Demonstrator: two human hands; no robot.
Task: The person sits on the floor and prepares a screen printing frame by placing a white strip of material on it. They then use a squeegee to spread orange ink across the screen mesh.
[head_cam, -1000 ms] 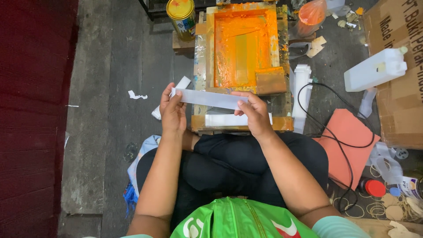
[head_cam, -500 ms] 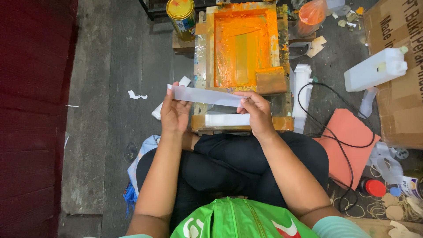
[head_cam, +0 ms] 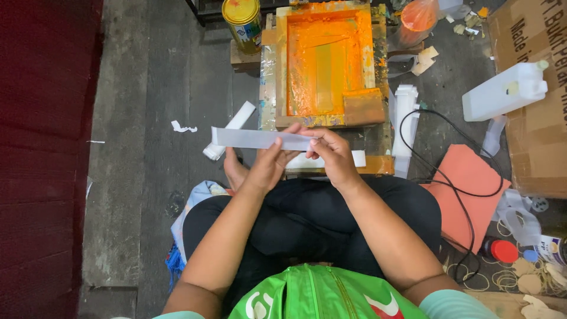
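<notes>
A long white paper strip [head_cam: 251, 138] is held level above my lap. My left hand [head_cam: 273, 164] pinches it near its middle from below. My right hand [head_cam: 332, 152] grips its right end. The two hands sit close together, almost touching. The strip's left end sticks out free over the grey floor. Just beyond the hands lies a wooden printing screen [head_cam: 326, 65] coated in orange ink, with a brown block on its near right corner. A second white strip [head_cam: 322, 160] rests on the wooden base under my right hand.
A yellow-lidded tin [head_cam: 242, 20] stands left of the screen. A rolled white strip [head_cam: 229, 130] lies on the floor. At the right are a white jug [head_cam: 502, 91], a cardboard box [head_cam: 531, 118], an orange sheet [head_cam: 466, 189], a black cable [head_cam: 449, 147] and a stack of white strips [head_cam: 405, 118].
My left hand has slid right along the strip towards my right hand, so the strip's left end now hangs free. The strip has shifted left and slightly lower.
</notes>
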